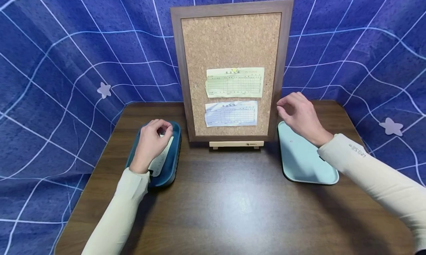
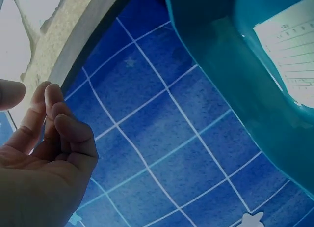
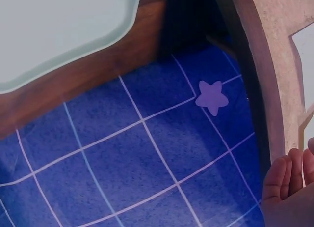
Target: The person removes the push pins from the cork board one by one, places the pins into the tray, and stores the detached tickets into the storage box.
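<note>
So the left hand hangs over a dark blue tray, fingers loosely bent with a gap to the thumb, gripping nothing. A pale printed slip lies in that tray, partly hidden under the left hand. The right hand is up by the right edge of a framed corkboard, thumb and fingers bent toward each other; honestly can't tell if it's pinching something tiny. Below the right hand there's a mint tray on the counter. The board stands between the hands with two slips on it: a greenish one with a yellow pin at its top, and a bluish one just under it, nearer the hands' level.
</note>
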`<control>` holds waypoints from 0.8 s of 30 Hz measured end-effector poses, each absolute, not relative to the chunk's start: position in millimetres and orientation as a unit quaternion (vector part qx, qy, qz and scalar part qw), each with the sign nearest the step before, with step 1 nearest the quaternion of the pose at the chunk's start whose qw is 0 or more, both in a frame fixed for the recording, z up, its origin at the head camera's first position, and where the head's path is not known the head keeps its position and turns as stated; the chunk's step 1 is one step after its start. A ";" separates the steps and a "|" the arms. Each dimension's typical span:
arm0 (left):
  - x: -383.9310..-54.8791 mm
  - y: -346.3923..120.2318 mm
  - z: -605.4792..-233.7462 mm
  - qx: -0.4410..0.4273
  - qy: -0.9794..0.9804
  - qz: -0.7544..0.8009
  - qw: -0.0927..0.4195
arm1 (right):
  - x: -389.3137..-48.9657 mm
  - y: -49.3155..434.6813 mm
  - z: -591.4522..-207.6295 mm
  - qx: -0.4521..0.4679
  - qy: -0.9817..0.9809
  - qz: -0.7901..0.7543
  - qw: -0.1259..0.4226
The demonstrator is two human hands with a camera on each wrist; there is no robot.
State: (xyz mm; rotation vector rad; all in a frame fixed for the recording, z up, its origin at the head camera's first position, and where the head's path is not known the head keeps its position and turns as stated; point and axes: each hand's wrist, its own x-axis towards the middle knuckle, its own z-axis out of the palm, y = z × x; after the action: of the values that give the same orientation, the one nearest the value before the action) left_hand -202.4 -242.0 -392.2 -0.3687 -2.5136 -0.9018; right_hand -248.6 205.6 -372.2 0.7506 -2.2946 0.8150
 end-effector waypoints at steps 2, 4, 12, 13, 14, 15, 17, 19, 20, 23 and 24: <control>-204.4 -240.3 -389.8 -0.137 -0.909 -0.325 0.224 | -248.9 204.0 -370.9 0.286 -0.858 0.306 0.297; -206.5 -238.8 -387.8 -0.141 -0.908 -0.323 0.225 | -249.1 202.3 -369.0 0.290 -0.855 0.308 0.302; -215.2 -230.4 -377.9 -0.155 -0.903 -0.330 0.227 | -251.3 189.4 -357.9 0.303 -0.850 0.304 0.304; -216.9 -228.6 -377.2 -0.156 -0.902 -0.331 0.229 | -251.9 186.8 -356.4 0.307 -0.848 0.306 0.304; -218.4 -226.4 -376.5 -0.156 -0.901 -0.333 0.229 | -252.7 183.9 -354.7 0.310 -0.847 0.306 0.304; -220.0 -223.9 -376.1 -0.157 -0.900 -0.335 0.229 | -253.6 180.8 -353.1 0.313 -0.846 0.306 0.303; -224.3 -218.4 -375.7 -0.159 -0.899 -0.340 0.227 | -255.4 174.2 -349.5 0.319 -0.846 0.305 0.299; -229.1 -212.5 -374.9 -0.162 -0.896 -0.347 0.225 | -256.6 167.1 -345.1 0.322 -0.849 0.300 0.291; -231.8 -209.4 -374.4 -0.165 -0.894 -0.350 0.225 | -257.1 163.7 -342.8 0.323 -0.852 0.295 0.287; -239.1 -200.9 -371.3 -0.168 -0.890 -0.355 0.232 | -258.6 154.7 -336.3 0.330 -0.856 0.284 0.279; -241.0 -198.5 -369.7 -0.168 -0.888 -0.357 0.236 | -259.7 151.8 -334.4 0.333 -0.856 0.281 0.277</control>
State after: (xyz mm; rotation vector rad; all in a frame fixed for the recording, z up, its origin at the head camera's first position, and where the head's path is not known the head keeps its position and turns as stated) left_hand -241.0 -198.5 -369.7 -0.4618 -2.4364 -0.9791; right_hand -259.7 151.8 -334.4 0.8949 -2.2989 0.7545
